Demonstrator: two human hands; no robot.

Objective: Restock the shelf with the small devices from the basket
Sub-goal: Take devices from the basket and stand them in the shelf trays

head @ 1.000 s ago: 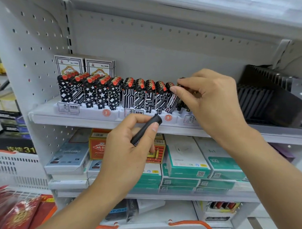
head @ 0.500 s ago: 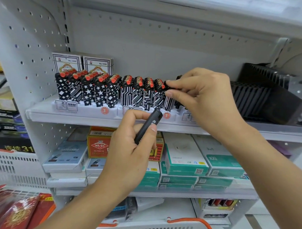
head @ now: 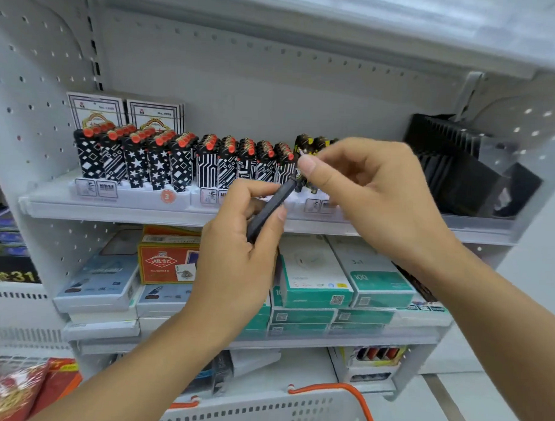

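**Both hands meet at the lighter shelf**

The left hand (head: 237, 256) holds a slim black device (head: 271, 210) in front of the shelf (head: 112, 209), thumb and fingers curled round its lower half so that its grip pinches the body. The device tilts up and to the right, and its upper end reaches the edge of the lighter row. The right hand (head: 374, 194) comes in from the right with its thumb and forefinger pressed together at that upper end, close against a small yellow-and-black lighter (head: 305, 148); whether this grip pinches the device tip or the lighter cannot be told.

On the shelf stand rows of black-and-white patterned lighters (head: 183, 163) with red tops, upright in white display trays (head: 129, 192). Behind them on the left are two white card boxes (head: 125, 110). A black slotted rack (head: 453, 172) sits at the right end of the same shelf.

The shelf below carries teal and white boxes (head: 346, 275), a red box (head: 167, 260) and pale blue packs (head: 100, 283). The white basket (head: 263, 411) with an orange handle lies at the bottom edge of the view, just under the forearms.
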